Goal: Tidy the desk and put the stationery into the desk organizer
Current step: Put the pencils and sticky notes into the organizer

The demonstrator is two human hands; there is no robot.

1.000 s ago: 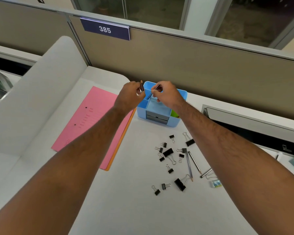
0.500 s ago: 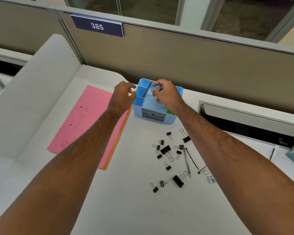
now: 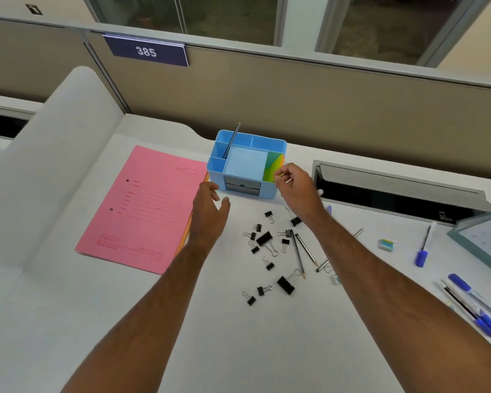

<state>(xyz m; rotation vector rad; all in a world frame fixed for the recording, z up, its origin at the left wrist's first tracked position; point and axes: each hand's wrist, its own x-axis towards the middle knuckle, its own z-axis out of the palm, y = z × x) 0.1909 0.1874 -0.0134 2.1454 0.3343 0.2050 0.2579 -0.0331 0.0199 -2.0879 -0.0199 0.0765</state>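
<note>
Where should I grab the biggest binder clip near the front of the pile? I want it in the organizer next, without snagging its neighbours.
Judging from its pose, pinch the black body of the large binder clip from above, across its two flat faces. Its wire handles splay up-right toward the pencil tip, so approaching from the near-left side looks clearest.

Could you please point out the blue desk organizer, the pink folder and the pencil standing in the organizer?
blue desk organizer [image 3: 269,192], head view, front wall by the right corner.
pink folder [image 3: 153,205], head view, middle of the cover.
pencil [image 3: 233,140], head view, mid-shaft above the compartment.
</note>
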